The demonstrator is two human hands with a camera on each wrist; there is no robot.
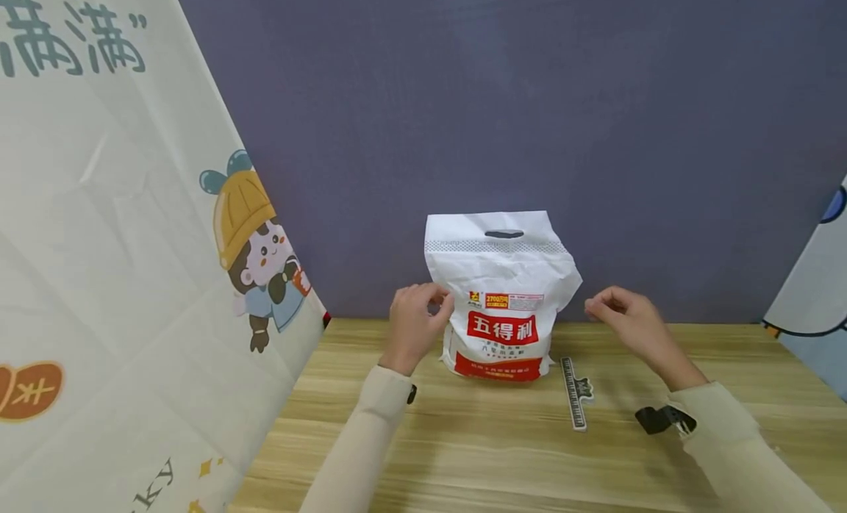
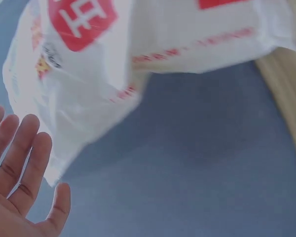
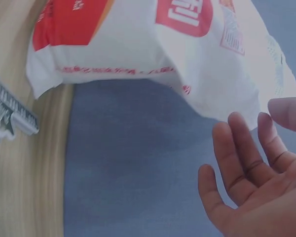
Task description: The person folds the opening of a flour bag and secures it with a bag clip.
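Observation:
A white flour bag with red printed panels stands upright on the wooden table, a slot handle cut through its flat top. Beside its left edge is my left hand, holding nothing. In the left wrist view the fingers of that hand are loosely spread by the bag's side. My right hand hovers to the right of the bag, also without anything in it. From the right wrist, its relaxed fingers show close to the bag's upper side corner.
A ruler with a dark cartoon figure on its side lies on the wooden table, right of the bag. Behind the bag rises a blue-grey backdrop. A white printed sheet borders the table's left side.

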